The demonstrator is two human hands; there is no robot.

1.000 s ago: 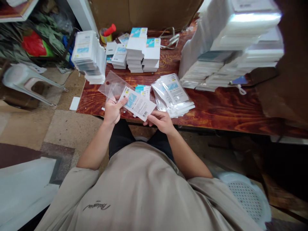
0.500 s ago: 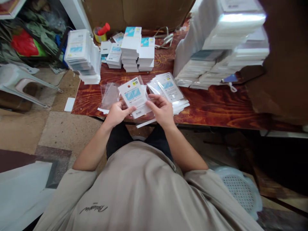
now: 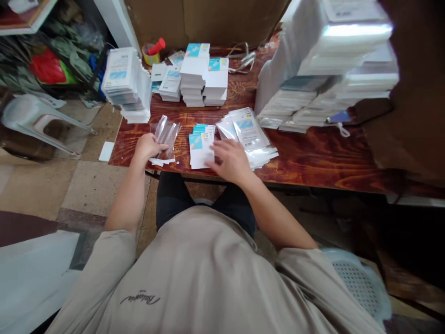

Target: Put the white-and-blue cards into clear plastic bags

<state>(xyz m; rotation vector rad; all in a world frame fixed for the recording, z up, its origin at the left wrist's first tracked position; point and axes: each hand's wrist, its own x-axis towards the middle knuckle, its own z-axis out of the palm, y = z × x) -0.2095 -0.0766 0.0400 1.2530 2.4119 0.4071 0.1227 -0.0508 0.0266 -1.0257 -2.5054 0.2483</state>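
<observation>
My left hand (image 3: 147,145) lies at the table's near-left edge, fingers curled down onto a small pile of clear plastic sleeves (image 3: 168,131), thumb pressed to the nearest sleeve. My right hand (image 3: 230,159) is stretched out flat and a little blurred. Its fingertips touch a short stack of white-and-blue printed cards (image 3: 201,143) at the middle front. Just right of that hand lies a fanned pile of cards sealed in sleeves (image 3: 249,133). A thin white strip (image 3: 162,161) sits by my left hand.
The red-brown wooden table (image 3: 313,157) carries tall card stacks at the back centre (image 3: 205,74), back left (image 3: 125,83) and right (image 3: 333,69). A tape roll (image 3: 153,50) stands at the back. A grey plastic chair (image 3: 31,118) stands on the floor to the left.
The card I held in both hands is out of them. My left hand moved left onto the clear sleeves and my right hand dropped onto the card stack.
</observation>
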